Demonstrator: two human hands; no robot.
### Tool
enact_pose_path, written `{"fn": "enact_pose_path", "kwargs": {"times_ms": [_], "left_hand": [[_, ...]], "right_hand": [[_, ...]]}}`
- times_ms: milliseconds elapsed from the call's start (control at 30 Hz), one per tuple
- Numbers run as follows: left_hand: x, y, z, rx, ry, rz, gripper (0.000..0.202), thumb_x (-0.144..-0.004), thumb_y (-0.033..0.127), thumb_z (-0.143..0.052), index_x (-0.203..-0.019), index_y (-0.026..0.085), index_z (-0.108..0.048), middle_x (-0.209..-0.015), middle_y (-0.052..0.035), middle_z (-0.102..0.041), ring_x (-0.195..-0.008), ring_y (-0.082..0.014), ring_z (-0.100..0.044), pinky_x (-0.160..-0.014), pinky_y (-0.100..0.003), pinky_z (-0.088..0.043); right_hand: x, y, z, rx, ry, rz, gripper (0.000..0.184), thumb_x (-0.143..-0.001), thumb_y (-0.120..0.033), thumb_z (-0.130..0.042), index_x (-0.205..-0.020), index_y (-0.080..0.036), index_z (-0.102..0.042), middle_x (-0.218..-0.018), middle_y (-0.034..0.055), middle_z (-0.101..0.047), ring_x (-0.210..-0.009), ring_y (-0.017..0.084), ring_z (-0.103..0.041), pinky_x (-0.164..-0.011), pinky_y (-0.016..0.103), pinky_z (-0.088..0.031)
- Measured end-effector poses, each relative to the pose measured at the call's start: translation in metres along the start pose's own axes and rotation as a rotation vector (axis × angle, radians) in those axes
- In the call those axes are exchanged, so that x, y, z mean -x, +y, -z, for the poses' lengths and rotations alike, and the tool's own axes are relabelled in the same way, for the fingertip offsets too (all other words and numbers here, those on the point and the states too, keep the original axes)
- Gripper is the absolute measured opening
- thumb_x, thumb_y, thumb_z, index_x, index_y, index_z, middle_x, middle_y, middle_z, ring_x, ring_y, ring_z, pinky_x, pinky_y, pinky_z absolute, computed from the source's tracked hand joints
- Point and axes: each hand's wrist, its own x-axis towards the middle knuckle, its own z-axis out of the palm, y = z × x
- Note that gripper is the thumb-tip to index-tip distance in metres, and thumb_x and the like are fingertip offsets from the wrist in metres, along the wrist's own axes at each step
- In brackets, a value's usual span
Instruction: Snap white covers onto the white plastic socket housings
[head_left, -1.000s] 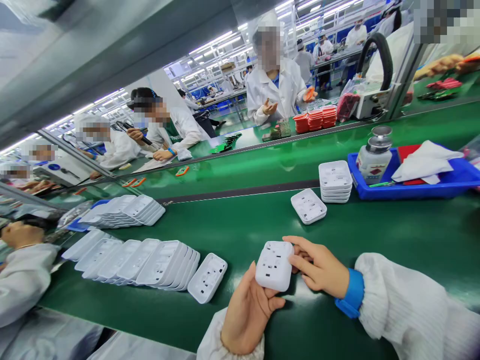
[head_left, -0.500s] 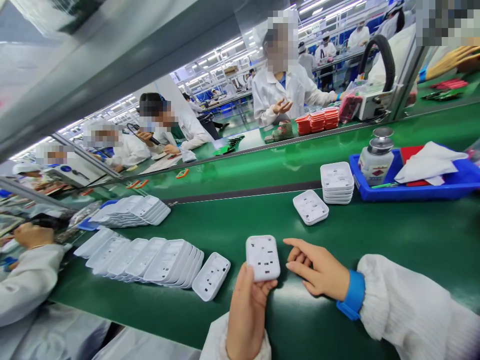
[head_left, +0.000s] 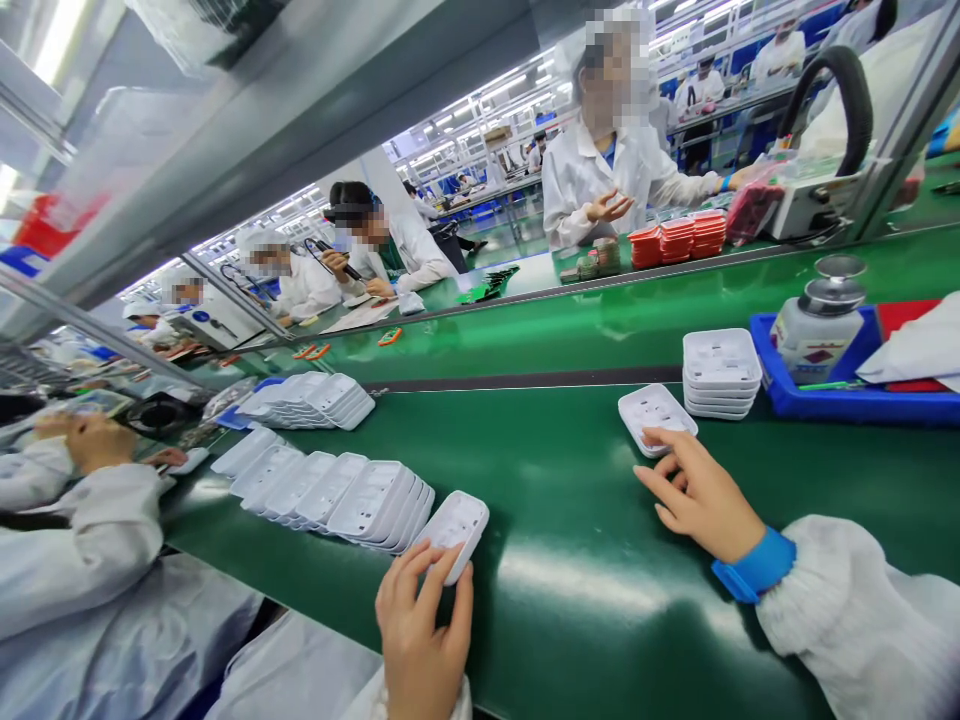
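At the near end of the left row, my left hand (head_left: 427, 620) has its thumb and fingers around a shallow white plastic housing (head_left: 459, 515) with small slots. Its lower edge is partly covered by the fingers. I cannot tell whether another housing lies under it. Farther right, my right hand (head_left: 701, 495), with a blue wrist strap, reaches over the near edge of a single white housing (head_left: 651, 408) lying flat. Its fingers are apart and nothing is held. The index fingertip overlaps the housing; contact is hard to judge.
Leaning rows of white housings (head_left: 367, 500) lie at left. A stack of housings (head_left: 721, 370) stands beside a blue tray (head_left: 847, 402) with a pump bottle (head_left: 817, 325) and white cloth. A co-worker's sleeve (head_left: 112, 520) is at far left; a rail (head_left: 525, 382) crosses the green bench.
My left hand has carried its housing left to the end of the row. My right hand has moved up and right to the lone housing. The view has shifted left.
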Motion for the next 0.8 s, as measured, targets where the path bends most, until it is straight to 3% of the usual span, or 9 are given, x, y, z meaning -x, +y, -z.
{"fn": "enact_pose_path", "kwargs": {"times_ms": [67, 233, 400, 633, 800], "left_hand": [[0.003, -0.007, -0.001, -0.06, -0.061, -0.017, 0.024, -0.082, 0.019, -0.057, -0.105, 0.021, -0.057, -0.1, -0.0089, -0.057, -0.1, -0.0272, -0.053, -0.088, -0.045, -0.04], [-0.003, -0.014, -0.009, -0.131, -0.07, -0.023, 0.028, -0.084, 0.023, -0.055, -0.111, 0.017, -0.056, -0.101, -0.0109, -0.057, -0.099, -0.0269, -0.054, -0.089, -0.045, -0.042], [-0.011, -0.028, -0.013, -0.134, -0.109, 0.008, 0.027, -0.087, 0.027, -0.051, -0.112, 0.016, -0.056, -0.104, -0.0112, -0.057, -0.097, -0.0245, -0.055, -0.085, -0.039, -0.046], [-0.007, -0.034, -0.011, -0.161, -0.1, 0.034, 0.029, -0.088, 0.03, -0.05, -0.113, 0.017, -0.057, -0.104, -0.0103, -0.057, -0.095, -0.0233, -0.056, -0.083, -0.036, -0.047], [-0.006, -0.033, -0.01, -0.178, -0.057, 0.002, 0.026, -0.086, 0.029, -0.053, -0.108, 0.017, -0.059, -0.093, -0.0086, -0.057, -0.084, -0.0219, -0.056, -0.077, -0.035, -0.046]], "right_hand": [[0.0, 0.002, 0.0, 0.002, -0.012, -0.024, 0.039, -0.083, -0.036, -0.048, -0.116, -0.015, -0.046, -0.088, 0.0068, -0.053, -0.049, 0.014, -0.048, -0.044, 0.027, -0.042], [0.004, 0.0, -0.001, -0.019, -0.024, -0.02, 0.035, -0.084, -0.036, -0.048, -0.112, -0.015, -0.049, -0.088, 0.0068, -0.053, -0.05, 0.014, -0.048, -0.045, 0.027, -0.042], [0.006, -0.001, -0.003, -0.03, -0.038, -0.012, 0.033, -0.085, -0.036, -0.048, -0.111, -0.016, -0.049, -0.087, 0.006, -0.051, -0.048, 0.013, -0.047, -0.041, 0.026, -0.042], [0.005, 0.005, -0.005, -0.022, 0.083, 0.017, 0.033, -0.084, -0.032, -0.05, -0.113, -0.016, -0.047, -0.102, 0.0091, -0.041, -0.053, 0.012, -0.051, -0.044, 0.027, -0.049], [0.003, 0.008, -0.005, -0.001, 0.097, 0.046, 0.018, -0.082, -0.031, -0.05, -0.093, -0.018, -0.053, -0.101, 0.0088, -0.04, -0.062, 0.016, -0.055, -0.045, 0.028, -0.05]]}}
